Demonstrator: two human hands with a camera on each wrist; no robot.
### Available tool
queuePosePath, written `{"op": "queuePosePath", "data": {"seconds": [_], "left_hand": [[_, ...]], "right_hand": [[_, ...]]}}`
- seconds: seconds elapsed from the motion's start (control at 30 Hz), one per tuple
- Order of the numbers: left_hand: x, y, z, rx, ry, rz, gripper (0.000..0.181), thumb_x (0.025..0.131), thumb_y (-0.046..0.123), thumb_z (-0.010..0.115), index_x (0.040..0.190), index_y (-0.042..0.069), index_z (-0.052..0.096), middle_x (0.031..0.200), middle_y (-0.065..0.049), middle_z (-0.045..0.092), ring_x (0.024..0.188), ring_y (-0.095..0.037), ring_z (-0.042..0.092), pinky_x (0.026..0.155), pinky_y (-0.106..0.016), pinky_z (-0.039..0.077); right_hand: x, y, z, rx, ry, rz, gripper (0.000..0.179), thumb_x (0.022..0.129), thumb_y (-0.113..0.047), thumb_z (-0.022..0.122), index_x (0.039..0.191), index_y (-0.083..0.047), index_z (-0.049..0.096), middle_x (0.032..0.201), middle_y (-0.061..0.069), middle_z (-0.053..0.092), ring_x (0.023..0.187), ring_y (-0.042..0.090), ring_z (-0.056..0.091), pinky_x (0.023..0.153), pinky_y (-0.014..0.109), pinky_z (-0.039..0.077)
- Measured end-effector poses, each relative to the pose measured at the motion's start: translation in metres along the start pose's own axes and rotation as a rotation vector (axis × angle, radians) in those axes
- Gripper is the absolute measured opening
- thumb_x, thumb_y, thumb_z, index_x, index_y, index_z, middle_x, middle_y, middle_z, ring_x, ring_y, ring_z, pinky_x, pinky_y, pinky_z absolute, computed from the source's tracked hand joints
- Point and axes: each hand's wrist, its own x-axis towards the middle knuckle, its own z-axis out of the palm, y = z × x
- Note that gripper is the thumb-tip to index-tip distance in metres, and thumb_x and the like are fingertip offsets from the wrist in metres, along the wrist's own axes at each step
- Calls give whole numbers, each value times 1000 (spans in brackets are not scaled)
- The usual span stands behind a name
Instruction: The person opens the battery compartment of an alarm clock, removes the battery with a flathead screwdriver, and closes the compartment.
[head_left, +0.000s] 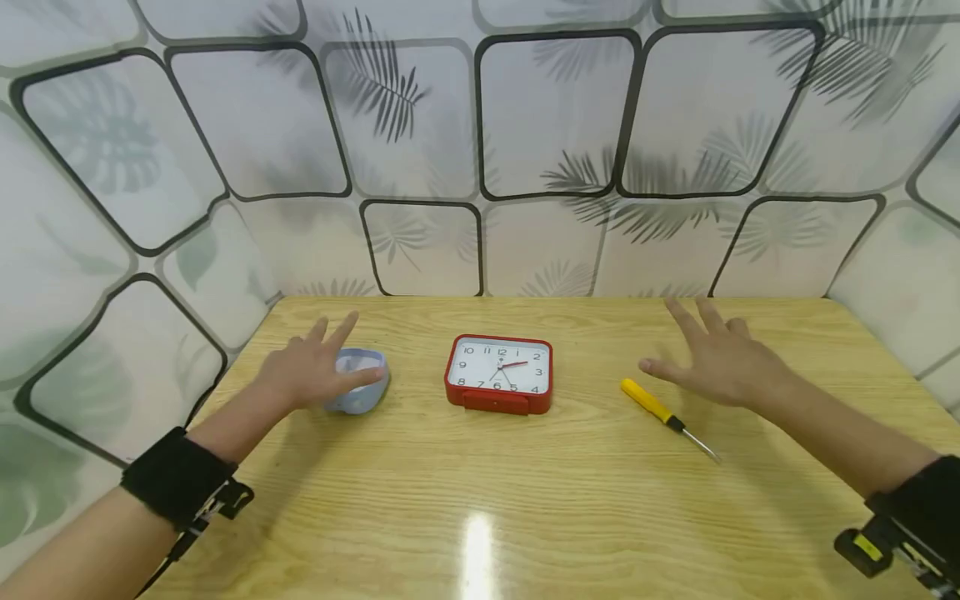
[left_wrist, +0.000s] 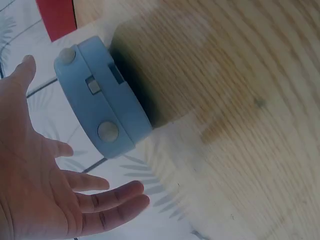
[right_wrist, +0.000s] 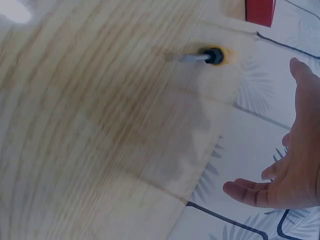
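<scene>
My left hand (head_left: 311,367), fingers spread, is held over a light-blue rounded device (head_left: 367,398) on the table, covering part of it in the head view. The left wrist view shows two round pale knobs and a small slot on the device's side (left_wrist: 102,100). My right hand (head_left: 720,362) is spread above the table, beside a screwdriver (head_left: 651,402) with a yellow handle and a metal shaft pointing toward the front right. Between the hands a red rectangular alarm clock (head_left: 498,375) lies face up. Neither hand holds anything.
The wooden table (head_left: 420,492) carries these things. A patterned sheet (head_left: 420,125) with leaf prints and dark rounded outlines rises behind it and along both sides. Both wrists wear black bands (head_left: 180,479) with small cameras.
</scene>
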Motion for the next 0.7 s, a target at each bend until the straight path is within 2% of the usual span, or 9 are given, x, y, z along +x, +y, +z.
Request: {"op": "queuePosePath", "data": {"seconds": [0.13,0.2,0.37,0.53,0.7], "left_hand": [[-1,6,5,29,8,23,110,80,86,46,161,17,18,155,-34,29,121,-60,50,76,-63,52],[-1,8,7,37,2,33,110,80,84,49,160,16,20,150,-34,37,116,-57,55,71,-59,53],[2,11,11,21,-46,58,101,85,73,57,158,9,27,136,-37,49,107,-52,60,64,-52,54],[3,11,12,17,-52,65,92,88,64,59,154,4,35,133,-36,51,107,-53,59,68,-54,54],[4,10,15,5,-43,57,92,88,63,60,153,4,35,133,-36,50,107,-52,58,69,-53,54]], "right_hand": [[-3,-8,8,-2,-6,-16,110,86,-83,42,161,-15,-1,157,38,10,126,74,27,82,81,40],[-5,-12,14,-7,4,-29,110,85,-83,43,161,-13,6,156,37,17,126,70,32,78,77,45],[-8,-20,26,-13,12,-62,106,85,-82,46,157,-7,25,148,34,32,119,61,45,62,60,53],[-11,-26,31,0,-11,-93,101,86,-77,52,152,-2,35,136,37,42,106,54,55,54,50,52],[-13,-27,37,-1,-17,-144,85,91,-65,56,146,0,44,125,34,50,90,40,60,51,41,51]]}}
